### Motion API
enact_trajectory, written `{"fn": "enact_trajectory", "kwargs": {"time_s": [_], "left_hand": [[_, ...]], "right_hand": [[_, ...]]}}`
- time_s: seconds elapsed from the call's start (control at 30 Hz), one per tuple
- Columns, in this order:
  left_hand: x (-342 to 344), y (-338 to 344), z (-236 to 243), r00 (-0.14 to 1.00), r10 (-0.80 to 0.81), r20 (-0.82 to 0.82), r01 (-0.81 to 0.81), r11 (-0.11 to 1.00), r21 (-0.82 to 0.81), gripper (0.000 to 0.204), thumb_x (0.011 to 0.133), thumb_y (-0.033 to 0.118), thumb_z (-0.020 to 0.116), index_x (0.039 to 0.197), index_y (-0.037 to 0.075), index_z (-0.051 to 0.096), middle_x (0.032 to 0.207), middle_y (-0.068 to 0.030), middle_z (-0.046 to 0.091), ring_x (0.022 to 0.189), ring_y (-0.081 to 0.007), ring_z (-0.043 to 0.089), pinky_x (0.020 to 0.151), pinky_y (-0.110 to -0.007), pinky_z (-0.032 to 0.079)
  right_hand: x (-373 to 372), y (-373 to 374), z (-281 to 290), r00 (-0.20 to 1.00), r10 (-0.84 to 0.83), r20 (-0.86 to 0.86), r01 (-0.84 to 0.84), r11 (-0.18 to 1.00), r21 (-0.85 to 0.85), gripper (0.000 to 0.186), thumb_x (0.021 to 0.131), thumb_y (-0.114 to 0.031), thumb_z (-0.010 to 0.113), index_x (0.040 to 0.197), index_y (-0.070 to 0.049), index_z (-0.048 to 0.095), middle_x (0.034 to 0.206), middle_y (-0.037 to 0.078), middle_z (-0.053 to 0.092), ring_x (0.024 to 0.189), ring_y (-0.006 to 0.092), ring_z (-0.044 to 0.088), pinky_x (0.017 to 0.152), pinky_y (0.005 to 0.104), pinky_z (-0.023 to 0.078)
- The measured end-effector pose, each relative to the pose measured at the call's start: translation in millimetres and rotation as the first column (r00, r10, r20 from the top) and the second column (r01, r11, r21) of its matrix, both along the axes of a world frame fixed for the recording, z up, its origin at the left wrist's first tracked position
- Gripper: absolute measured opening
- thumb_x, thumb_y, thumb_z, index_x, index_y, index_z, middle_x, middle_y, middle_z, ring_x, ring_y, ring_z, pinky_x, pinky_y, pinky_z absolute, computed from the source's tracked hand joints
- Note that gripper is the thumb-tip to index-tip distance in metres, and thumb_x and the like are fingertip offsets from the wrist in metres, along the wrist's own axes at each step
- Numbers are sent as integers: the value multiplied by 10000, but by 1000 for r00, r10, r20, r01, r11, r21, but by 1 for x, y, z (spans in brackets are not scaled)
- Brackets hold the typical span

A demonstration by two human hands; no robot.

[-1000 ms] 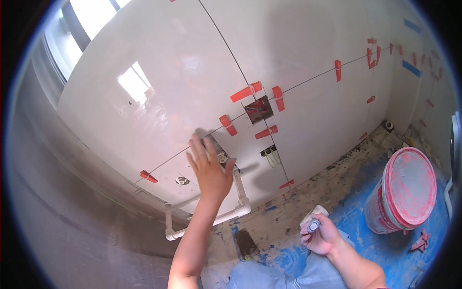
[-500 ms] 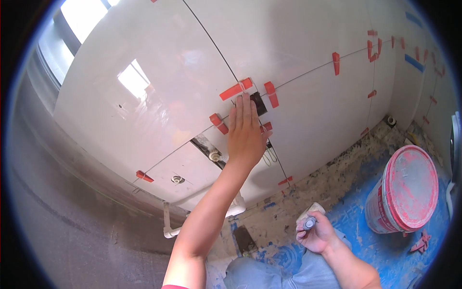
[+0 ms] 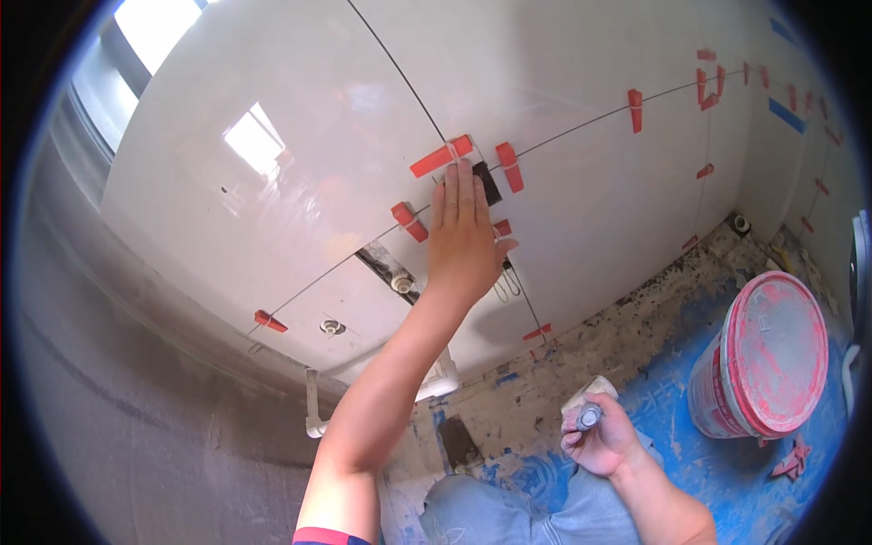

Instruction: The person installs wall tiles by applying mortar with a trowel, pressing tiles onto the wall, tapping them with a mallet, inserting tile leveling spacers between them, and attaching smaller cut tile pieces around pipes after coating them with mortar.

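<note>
Fingers (image 3: 464, 202) of the left hand (image 3: 463, 254), straight and empty, apparently press a glossy white wall tile (image 3: 336, 173); sliding calls for skirting red plastic wedges (image 3: 514, 177); right hand (image 3: 607, 440) grips a grey-ended tool (image 3: 589, 416).

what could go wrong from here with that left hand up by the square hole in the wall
The left hand lies right beside the dark square hole, so a fingertip might slip in or scrape its edge.

The long red wedge sits just above the fingertips; a small upward push could knock it loose.

The right hand holds a tool low near the knees; if that grip slackens, it might drop.
</note>
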State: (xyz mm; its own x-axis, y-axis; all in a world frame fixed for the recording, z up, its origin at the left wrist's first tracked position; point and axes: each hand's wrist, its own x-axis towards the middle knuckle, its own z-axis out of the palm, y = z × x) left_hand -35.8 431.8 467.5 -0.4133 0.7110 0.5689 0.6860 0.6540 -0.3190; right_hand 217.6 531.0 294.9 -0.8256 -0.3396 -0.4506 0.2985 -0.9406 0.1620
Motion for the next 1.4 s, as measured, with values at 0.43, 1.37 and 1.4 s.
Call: {"fn": "enact_trajectory", "kwargs": {"time_s": [0.43,1.37,1.4], "left_hand": [[-4,5,2,990,-139,37,140,990,-10,793,852,317,699,1410,-129,355,1529,-292,281,1458,-410,220,1188,-507,179],[2,42,-10,975,164,-148,-156,986,65,769,888,368,631,1431,-108,368,1560,-257,262,1259,-325,405,892,-399,362],[3,43,-10,975,165,-150,-157,985,65,769,888,368,631,1431,-108,368,1560,-257,262,1259,-325,405,892,-399,362]], "right_hand": [[-3,-1,4,1000,-4,3,4,1000,19,259,883,-300,565,846,-43,566,769,88,596,704,198,547,602,307,440],[1,5,7,1000,7,3,-7,1000,-17,325,883,-316,564,786,-9,603,740,95,596,701,211,554,613,308,447],[1,5,8,1000,0,-18,0,1000,-25,325,883,-316,564,786,-9,603,740,95,596,701,211,554,613,308,447]]}}
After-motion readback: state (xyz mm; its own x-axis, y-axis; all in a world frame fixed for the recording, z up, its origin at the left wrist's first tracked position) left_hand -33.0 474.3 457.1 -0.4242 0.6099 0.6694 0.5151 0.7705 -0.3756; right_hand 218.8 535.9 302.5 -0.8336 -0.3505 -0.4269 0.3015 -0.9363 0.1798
